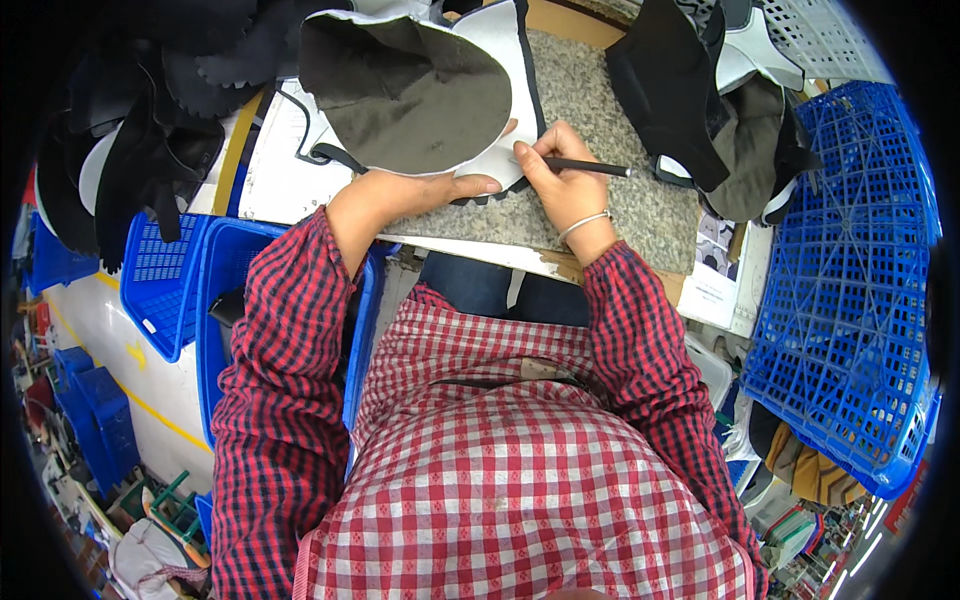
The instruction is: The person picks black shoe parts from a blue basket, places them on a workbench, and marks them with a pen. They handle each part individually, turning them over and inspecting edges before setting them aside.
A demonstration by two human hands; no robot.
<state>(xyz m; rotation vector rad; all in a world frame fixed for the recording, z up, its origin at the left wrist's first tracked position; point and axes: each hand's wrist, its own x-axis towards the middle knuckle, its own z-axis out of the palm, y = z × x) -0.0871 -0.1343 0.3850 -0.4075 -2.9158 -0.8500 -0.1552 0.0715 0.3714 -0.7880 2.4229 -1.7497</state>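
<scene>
In front of me is a fabric piece that looks like a shoe upper [425, 110], with a dark grey lining, white surfaces and black edging. My left hand [405, 192] is closed on its near edge, the thumb lying on the white part and the other fingers mostly hidden beneath. A slim black pen [597, 166] is pinched in my right hand [568, 185], its rear end pointing right. That hand sits at the white part's right edge, and the pen's tip is hard to make out. Both hands are over a speckled grey stone slab [640, 215].
More black, white and grey pieces [725, 110] are heaped at the slab's right. Dark pieces [150, 130] hang at the far left. A blue crate [850, 270] stands at the right, a blue bin [215, 260] by my left arm. Printed paper [712, 290] lies near the table's right edge.
</scene>
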